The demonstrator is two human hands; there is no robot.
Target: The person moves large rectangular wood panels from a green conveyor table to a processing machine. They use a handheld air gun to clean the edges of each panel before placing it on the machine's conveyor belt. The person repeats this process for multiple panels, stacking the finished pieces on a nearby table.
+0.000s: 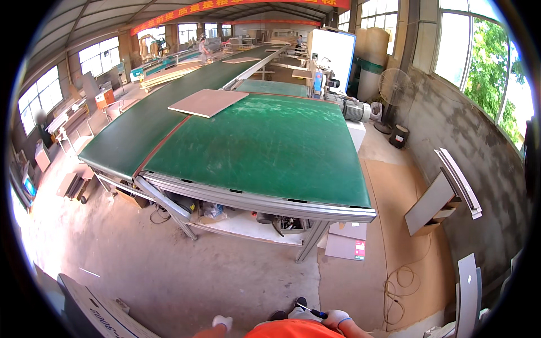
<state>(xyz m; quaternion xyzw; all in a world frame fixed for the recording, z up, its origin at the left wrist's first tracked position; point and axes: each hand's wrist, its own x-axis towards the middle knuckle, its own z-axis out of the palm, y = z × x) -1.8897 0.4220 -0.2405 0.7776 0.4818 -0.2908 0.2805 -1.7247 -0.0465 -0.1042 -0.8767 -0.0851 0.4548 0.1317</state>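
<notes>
At the bottom edge, my right hand (337,319) wears a pale glove and is closed on a screwdriver (319,314). Its dark handle sits in the fingers, and the thin metal shaft points left over my shoes. My left hand (223,323), also in a pale glove, hangs to the left of my orange top. It touches nothing that I can see, and its fingers are too small to make out. Ahead of me stands a wide green conveyor belt (265,149). A flat light-brown panel (208,102) lies across the seam between it and the darker belt (127,132) alongside.
An aluminium frame edge (253,201) faces me, with tools on a shelf (248,230) below. Boards (434,205) lean along the right wall near a fan (394,87). A cable (401,281) coils on the floor. Another person (203,49) stands far off by the line.
</notes>
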